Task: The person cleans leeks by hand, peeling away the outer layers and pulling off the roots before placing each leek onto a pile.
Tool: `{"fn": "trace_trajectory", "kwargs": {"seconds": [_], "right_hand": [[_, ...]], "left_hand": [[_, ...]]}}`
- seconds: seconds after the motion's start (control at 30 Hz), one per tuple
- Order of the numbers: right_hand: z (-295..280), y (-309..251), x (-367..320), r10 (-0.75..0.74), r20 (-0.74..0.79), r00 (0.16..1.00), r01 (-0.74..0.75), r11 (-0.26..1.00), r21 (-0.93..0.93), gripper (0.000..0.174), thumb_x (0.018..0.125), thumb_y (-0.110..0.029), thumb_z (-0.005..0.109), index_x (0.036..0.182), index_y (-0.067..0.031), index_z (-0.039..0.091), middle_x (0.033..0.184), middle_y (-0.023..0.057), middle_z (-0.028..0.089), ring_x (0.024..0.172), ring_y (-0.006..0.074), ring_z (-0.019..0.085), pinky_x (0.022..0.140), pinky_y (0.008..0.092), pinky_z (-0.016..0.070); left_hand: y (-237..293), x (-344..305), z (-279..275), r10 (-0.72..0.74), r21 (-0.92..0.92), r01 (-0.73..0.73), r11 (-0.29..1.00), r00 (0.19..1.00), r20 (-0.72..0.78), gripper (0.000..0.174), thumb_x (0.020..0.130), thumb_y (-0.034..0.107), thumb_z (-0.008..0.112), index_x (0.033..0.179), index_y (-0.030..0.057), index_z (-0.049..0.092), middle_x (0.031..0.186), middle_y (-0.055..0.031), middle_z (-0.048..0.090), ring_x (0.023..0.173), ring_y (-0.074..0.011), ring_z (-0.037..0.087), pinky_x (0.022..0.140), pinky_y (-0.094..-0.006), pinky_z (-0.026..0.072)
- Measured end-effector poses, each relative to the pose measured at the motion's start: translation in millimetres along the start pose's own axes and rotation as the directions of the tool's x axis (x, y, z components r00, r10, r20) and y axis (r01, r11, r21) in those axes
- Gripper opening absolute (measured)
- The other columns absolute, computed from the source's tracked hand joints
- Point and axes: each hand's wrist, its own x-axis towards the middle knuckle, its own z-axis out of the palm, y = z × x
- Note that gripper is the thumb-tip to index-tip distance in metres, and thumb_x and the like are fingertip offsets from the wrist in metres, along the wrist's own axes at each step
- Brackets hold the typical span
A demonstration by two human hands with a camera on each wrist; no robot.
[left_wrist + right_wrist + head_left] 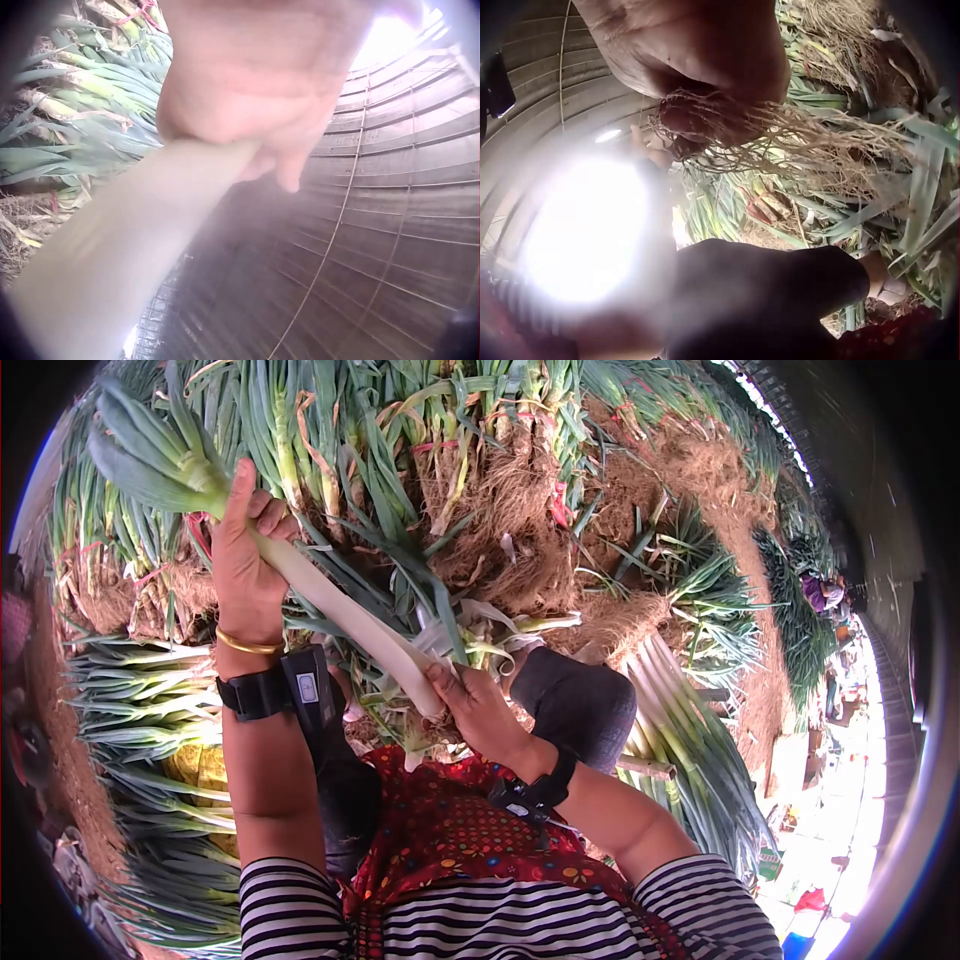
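Observation:
A large green onion (345, 610) slants across the head view, its green leaves (165, 455) at the upper left and its pale root end lower, near the lap. My left hand (250, 565) grips it just below the leaves, thumb along the shaft. In the left wrist view the white shaft (127, 247) runs out from under that hand. Down at the root end, my right hand (480, 710) holds the onion with curled fingers. Stringy brown roots (802, 142) stick out by the right hand in the right wrist view and partly hide its fingertips.
Bundled green onions with bushy roots (510, 510) stand in a row ahead. More lie stacked at the left (150, 700), and a pale-stemmed bundle (690, 750) leans at the right. Stripped leaves (430, 620) lie between my knees. A red patterned apron (450, 820) covers my lap.

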Motion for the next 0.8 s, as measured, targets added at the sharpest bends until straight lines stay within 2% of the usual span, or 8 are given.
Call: {"fn": "trace_trajectory", "kwargs": {"seconds": [0.27,0.37,0.47,0.53,0.63,0.67,0.7,0.8], "right_hand": [[-1,4,0,0.016,0.04,0.999,-0.009,0.988,-0.151,0.034,0.094,-0.026,0.045,0.098,0.006,0.058,0.07,0.013,0.059,0.067,0.015,0.054,0.062,0.031,0.043],[0,1,-4,-0.119,0.078,0.99,0.13,0.979,-0.154,0.037,0.095,-0.028,0.043,0.099,0.0059,0.056,0.073,0.0092,0.061,0.066,0.0119,0.055,0.063,0.0267,0.0434],[-2,-4,-3,0.08,0.227,0.971,-0.056,0.992,-0.109,0.03,0.094,-0.023,0.043,0.097,0.0044,0.057,0.08,0.0095,0.062,0.071,0.0129,0.057,0.065,0.026,0.0447],[-2,10,0,0.274,0.482,0.832,-0.391,0.906,0.16,0.028,0.091,-0.017,0.044,0.102,0.0033,0.06,0.084,0.0078,0.064,0.075,0.014,0.056,0.071,0.0265,0.0427],[-3,44,11,0.228,0.465,0.855,-0.256,0.967,-0.004,0.029,0.091,-0.018,0.043,0.1,0.0031,0.06,0.082,0.0049,0.064,0.072,0.016,0.058,0.067,0.0278,0.0442],[-5,46,17,0.46,0.382,0.802,-0.508,0.861,0.029,0.023,0.091,-0.01,0.039,0.094,0.0001,0.06,0.073,0.0089,0.063,0.06,0.015,0.059,0.054,0.0274,0.0454],[-8,55,20,0.459,0.383,0.802,-0.507,0.861,0.029,0.023,0.091,-0.01,0.039,0.094,0.0001,0.06,0.073,0.0089,0.063,0.06,0.015,0.059,0.054,0.0274,0.0454],[-18,89,37,0.182,0.184,0.966,-0.118,0.942,-0.315,0.026,0.09,-0.014,0.04,0.093,0.0007,0.06,0.075,0.0122,0.064,0.06,0.0172,0.06,0.054,0.0276,0.0463]], "left_hand": [[6,-4,2,0.045,-0.245,0.043,0.969,0.938,0.344,0.015,0.093,0.018,0.049,0.082,0.0098,0.042,0.063,0.0036,0.037,0.049,-0.0038,0.034,0.042,-0.0189,0.028],[5,-8,7,0.053,-0.378,0.141,0.915,0.887,0.458,0.02,0.092,0.018,0.051,0.079,0.0092,0.039,0.064,0.0027,0.037,0.048,-0.0046,0.035,0.043,-0.0188,0.03],[3,-7,8,0.054,-0.498,0.303,0.812,0.811,0.582,0.025,0.088,0.018,0.057,0.077,0.0091,0.037,0.064,0.0024,0.038,0.047,-0.0052,0.037,0.042,-0.0178,0.0323],[0,-6,7,0.073,-0.518,0.348,0.782,0.774,0.629,0.027,0.086,0.018,0.06,0.077,0.0091,0.036,0.063,0.0022,0.038,0.046,-0.0053,0.037,0.042,-0.017,0.0326],[-4,-8,7,0.097,-0.531,0.382,0.757,0.738,0.668,0.03,0.083,0.019,0.065,0.078,0.0091,0.037,0.063,0.0027,0.038,0.045,-0.0048,0.039,0.041,-0.0152,0.0329],[-5,-9,6,0.095,-0.469,0.309,0.827,0.745,0.66,0.03,0.083,0.019,0.064,0.079,0.0092,0.037,0.063,0.0033,0.039,0.046,-0.0044,0.039,0.041,-0.0151,0.0328],[-6,-10,5,0.095,-0.401,0.235,0.885,0.752,0.652,0.029,0.084,0.02,0.064,0.08,0.0094,0.037,0.064,0.0039,0.039,0.046,-0.004,0.039,0.041,-0.0151,0.0328],[-7,-15,8,0.074,-0.277,0.146,0.95,0.755,0.651,0.025,0.085,0.018,0.062,0.083,0.0104,0.038,0.063,0.0053,0.037,0.046,-0.0023,0.037,0.042,-0.0156,0.0311]]}}
